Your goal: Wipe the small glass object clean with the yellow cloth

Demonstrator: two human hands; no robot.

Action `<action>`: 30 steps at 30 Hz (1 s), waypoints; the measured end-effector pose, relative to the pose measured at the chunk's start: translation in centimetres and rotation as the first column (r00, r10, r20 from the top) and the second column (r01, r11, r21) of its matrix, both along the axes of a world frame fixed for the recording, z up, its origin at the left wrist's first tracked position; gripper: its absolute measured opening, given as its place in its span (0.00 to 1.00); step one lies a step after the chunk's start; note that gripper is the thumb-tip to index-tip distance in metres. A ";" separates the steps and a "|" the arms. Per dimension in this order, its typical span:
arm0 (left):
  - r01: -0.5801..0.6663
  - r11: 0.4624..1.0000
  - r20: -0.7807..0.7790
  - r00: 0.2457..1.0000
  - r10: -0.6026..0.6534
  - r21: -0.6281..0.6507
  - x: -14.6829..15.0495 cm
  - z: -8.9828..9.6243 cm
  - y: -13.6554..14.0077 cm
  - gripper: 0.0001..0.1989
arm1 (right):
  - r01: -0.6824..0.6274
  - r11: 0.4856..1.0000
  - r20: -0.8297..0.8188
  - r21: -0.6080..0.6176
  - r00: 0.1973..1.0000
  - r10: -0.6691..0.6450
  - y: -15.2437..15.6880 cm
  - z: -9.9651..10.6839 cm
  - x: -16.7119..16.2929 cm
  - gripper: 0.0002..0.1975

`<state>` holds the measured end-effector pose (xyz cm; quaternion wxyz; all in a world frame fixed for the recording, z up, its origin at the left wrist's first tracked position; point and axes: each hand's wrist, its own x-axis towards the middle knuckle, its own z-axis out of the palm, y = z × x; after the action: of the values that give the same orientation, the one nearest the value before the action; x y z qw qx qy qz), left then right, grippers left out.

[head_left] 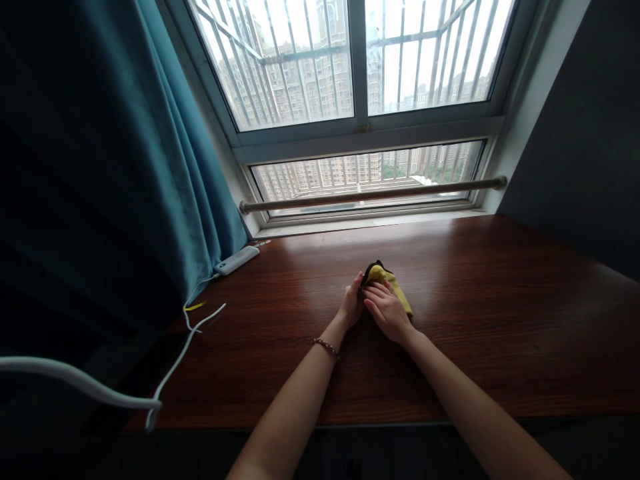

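A small yellow cloth with a dark edge sits near the middle of the wooden desk, bunched up between my hands. My left hand, below a beaded bracelet, closes around the dark edge at its left side. Over the front of the cloth lies my right hand, fingers stretched out and slightly apart, their tips close to my left fingers. My hands and the folds hide part of the cloth, including its underside.
The brown wooden desk reaches to the window. A white power strip lies at its back left beside the blue curtain. White cables hang over the left side. A rail crosses the window.
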<state>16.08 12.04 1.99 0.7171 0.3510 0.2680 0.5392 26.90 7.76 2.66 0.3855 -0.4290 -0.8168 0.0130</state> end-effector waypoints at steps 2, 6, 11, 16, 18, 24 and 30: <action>-0.012 1.000 -0.025 1.000 0.012 0.012 0.0 -0.1 0.0 0.20 | 0.072 0.997 0.042 0.004 0.997 -0.072 0.0 -0.3 -0.3 0.18; -0.065 0.998 -0.074 0.995 0.066 0.019 0.0 -0.2 -0.1 0.21 | 0.230 0.973 0.076 0.033 0.970 -0.231 -0.2 -0.1 -0.9 0.18; -0.205 0.979 -0.149 0.968 0.203 0.005 -0.1 -0.2 -0.2 0.22 | 0.254 0.967 0.048 0.012 0.966 -0.255 -0.5 0.4 -1.3 0.15; -0.271 0.959 -0.284 0.916 0.284 0.084 -0.5 -0.5 0.0 0.22 | 0.076 0.987 -0.182 -0.140 0.978 -0.102 0.4 -0.1 -0.6 0.22; -0.298 0.946 -0.314 0.892 0.325 0.131 -0.6 -0.8 0.2 0.21 | -0.044 0.974 -0.358 -0.224 0.933 -0.040 0.9 -0.5 -0.3 0.23; -0.294 0.930 -0.391 0.847 0.360 0.219 -0.9 -1.4 0.5 0.19 | -0.316 0.897 -0.664 -0.308 0.747 0.035 1.5 -1.6 -0.5 0.21; -0.266 0.922 -0.399 0.842 0.364 0.280 -0.8 -0.6 0.0 0.17 | 0.011 0.971 -0.315 -0.237 0.945 -0.088 0.8 -1.6 -1.2 0.21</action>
<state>15.32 11.99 1.43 0.4961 0.4903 0.4190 0.5814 25.69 8.56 1.03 0.4618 -0.4837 -0.7242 0.1686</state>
